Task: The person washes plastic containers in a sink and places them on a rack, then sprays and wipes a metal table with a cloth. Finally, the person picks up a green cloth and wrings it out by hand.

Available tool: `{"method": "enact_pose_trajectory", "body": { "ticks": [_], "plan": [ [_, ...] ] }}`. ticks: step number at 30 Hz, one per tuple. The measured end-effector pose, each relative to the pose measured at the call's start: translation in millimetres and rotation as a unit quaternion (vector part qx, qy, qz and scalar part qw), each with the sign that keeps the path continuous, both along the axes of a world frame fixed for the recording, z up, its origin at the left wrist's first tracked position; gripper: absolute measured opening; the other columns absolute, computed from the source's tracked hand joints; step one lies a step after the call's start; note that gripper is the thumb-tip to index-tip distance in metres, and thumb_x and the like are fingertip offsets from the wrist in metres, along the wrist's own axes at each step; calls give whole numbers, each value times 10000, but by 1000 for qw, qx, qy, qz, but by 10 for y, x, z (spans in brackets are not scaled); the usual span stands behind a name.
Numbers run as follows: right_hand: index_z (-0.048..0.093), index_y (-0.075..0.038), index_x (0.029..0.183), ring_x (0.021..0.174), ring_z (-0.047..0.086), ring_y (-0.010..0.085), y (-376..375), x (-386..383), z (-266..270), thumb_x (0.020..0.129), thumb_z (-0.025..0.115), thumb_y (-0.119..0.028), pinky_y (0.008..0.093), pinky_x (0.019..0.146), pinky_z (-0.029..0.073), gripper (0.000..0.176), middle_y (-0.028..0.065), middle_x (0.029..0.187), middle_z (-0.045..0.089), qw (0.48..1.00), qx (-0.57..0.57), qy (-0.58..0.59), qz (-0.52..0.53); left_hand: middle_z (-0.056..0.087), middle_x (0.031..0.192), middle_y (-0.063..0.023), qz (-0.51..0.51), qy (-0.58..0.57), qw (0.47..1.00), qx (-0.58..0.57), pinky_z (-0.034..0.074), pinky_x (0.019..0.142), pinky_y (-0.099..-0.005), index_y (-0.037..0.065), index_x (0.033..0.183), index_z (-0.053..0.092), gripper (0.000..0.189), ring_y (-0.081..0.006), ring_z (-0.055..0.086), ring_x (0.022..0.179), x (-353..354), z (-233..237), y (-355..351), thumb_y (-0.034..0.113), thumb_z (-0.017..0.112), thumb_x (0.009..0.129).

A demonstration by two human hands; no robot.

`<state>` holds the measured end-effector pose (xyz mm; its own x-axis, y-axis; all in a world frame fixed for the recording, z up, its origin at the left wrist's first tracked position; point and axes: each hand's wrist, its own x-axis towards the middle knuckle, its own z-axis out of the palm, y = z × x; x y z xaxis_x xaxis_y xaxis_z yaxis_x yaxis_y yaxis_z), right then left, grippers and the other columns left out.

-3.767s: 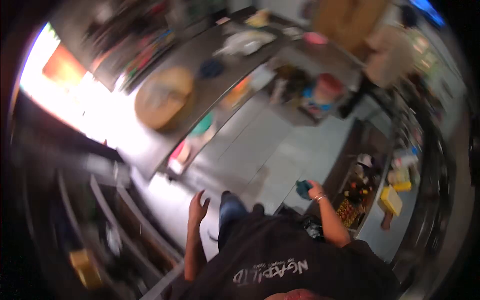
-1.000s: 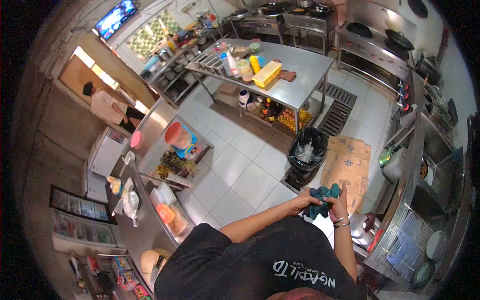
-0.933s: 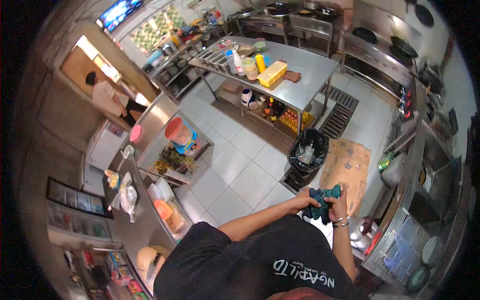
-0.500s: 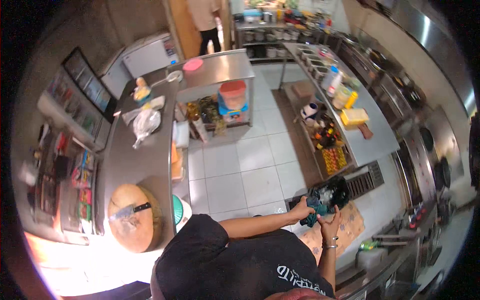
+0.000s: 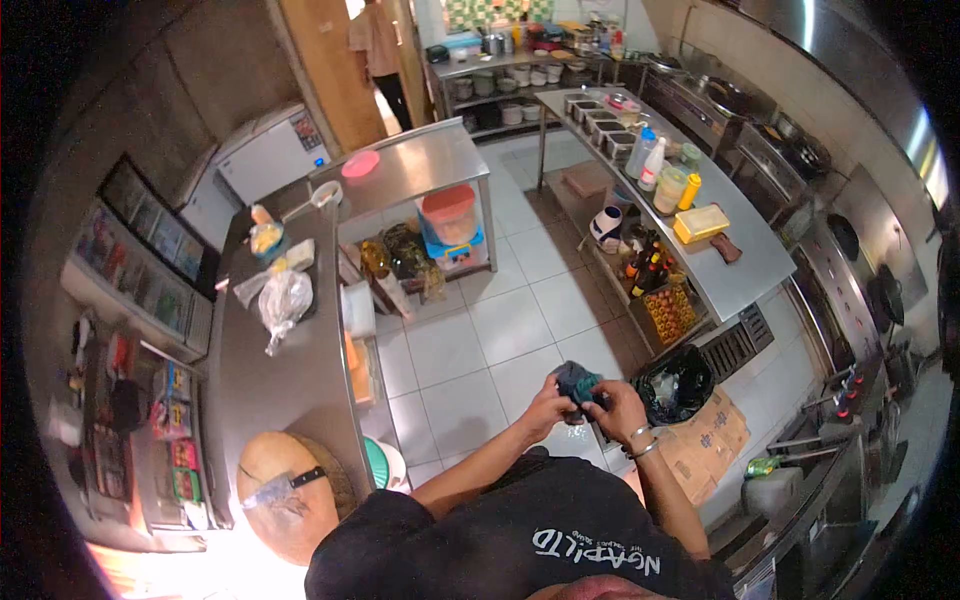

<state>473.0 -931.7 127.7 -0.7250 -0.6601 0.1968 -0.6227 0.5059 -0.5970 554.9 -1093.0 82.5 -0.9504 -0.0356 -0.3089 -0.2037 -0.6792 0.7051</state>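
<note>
Both my hands are together in front of my chest, closed round a dark grey-green cloth (image 5: 577, 388). My left hand (image 5: 549, 406) grips the cloth from its left side. On the other side my right hand (image 5: 620, 412), with bracelets at the wrist, pinches its right edge. Just right of my hands a black bin bag (image 5: 676, 385) stands open on the floor. Flattened cardboard (image 5: 705, 447) lies below the bag.
A knife (image 5: 285, 484) rests on a round wooden board (image 5: 300, 525) at the lower left. A steel counter (image 5: 270, 385) runs along the left, a steel table (image 5: 745, 285) on the right. A person (image 5: 378, 60) stands by the far doorway.
Both my hands have moved left with the cloth, away from the bin bag and cardboard. My view has shifted, and the person at the back appears further left.
</note>
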Motion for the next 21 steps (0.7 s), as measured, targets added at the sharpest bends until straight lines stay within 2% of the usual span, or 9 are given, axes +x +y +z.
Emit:
{"method": "enact_pose_trajectory", "body": {
  "ticks": [2, 3, 9, 11, 13, 15, 16, 17, 21],
  "plan": [
    [665, -23, 899, 866, 628, 349, -7, 54, -78, 733, 773, -223, 404, 773, 495, 282, 171, 947, 670, 990, 11, -138, -26, 509, 1160, -131, -17, -3, 999, -27, 571, 703, -393, 78, 1264, 294, 565, -263, 588, 990, 15, -284, -23, -93, 524, 777],
    [651, -4, 903, 701, 650, 247, -25, 77, -144, 748, 772, -225, 342, 669, 517, 295, 144, 909, 686, 987, -13, -156, -22, 514, 1152, -128, -21, -13, 998, -60, 569, 689, -389, 84, 1267, 295, 563, -259, 591, 981, 22, -343, -44, -80, 542, 789],
    [628, 3, 893, 709, 633, 238, 69, 204, -279, 790, 729, -203, 351, 663, 505, 252, 133, 960, 684, 984, -61, -157, -61, 548, 1096, -107, -24, -23, 992, -120, 536, 584, -342, 90, 1276, 294, 550, -205, 610, 889, 22, -432, 27, 45, 636, 847],
    [627, 1, 888, 709, 623, 244, 107, 236, -315, 794, 723, -200, 356, 659, 499, 243, 126, 929, 681, 979, -73, -172, -80, 566, 1014, -87, -27, -21, 990, -136, 514, 502, -283, 71, 1265, 297, 606, -156, 613, 772, 4, -419, 65, 217, 711, 846],
    [633, -10, 883, 710, 595, 264, 130, 252, -384, 802, 710, -192, 366, 661, 484, 214, 114, 833, 656, 993, -101, 35, -60, 568, 1013, -89, -35, -26, 989, -138, 506, 493, -279, 71, 1260, 303, 604, -152, 612, 752, 1, -347, 122, 250, 710, 851],
    [638, -15, 877, 720, 586, 271, 174, 289, -430, 805, 705, -187, 370, 668, 479, 199, 113, 800, 637, 993, -89, -20, -71, 571, 1012, -91, -40, -33, 989, -137, 497, 483, -276, 71, 1255, 309, 604, -148, 610, 732, -1, -324, 167, 284, 709, 855],
    [643, -19, 871, 730, 578, 278, 191, 307, -446, 807, 700, -182, 373, 676, 474, 184, 113, 766, 618, 992, -76, -73, -75, 567, 1047, -95, -53, -47, 988, -139, 506, 526, -303, 75, 1266, 314, 568, -169, 608, 806, -9, -329, 171, 265, 683, 878],
    [643, -19, 871, 730, 578, 278, 211, 325, -466, 807, 700, -182, 373, 676, 474, 184, 113, 766, 618, 991, -77, -74, -77, 563, 1082, -100, -65, -61, 986, -140, 515, 568, -331, 79, 1278, 320, 532, -190, 605, 880, -11, -335, 180, 246, 656, 901],
    [647, -4, 868, 674, 606, 283, 285, 368, -482, 843, 655, -170, 373, 643, 493, 168, 145, 766, 642, 987, -64, -110, -97, 566, 1086, -95, -53, -64, 986, -143, 516, 576, -340, 77, 1278, 325, 523, -190, 601, 907, 9, -367, 266, 236, 653, 902]
  ]
}}
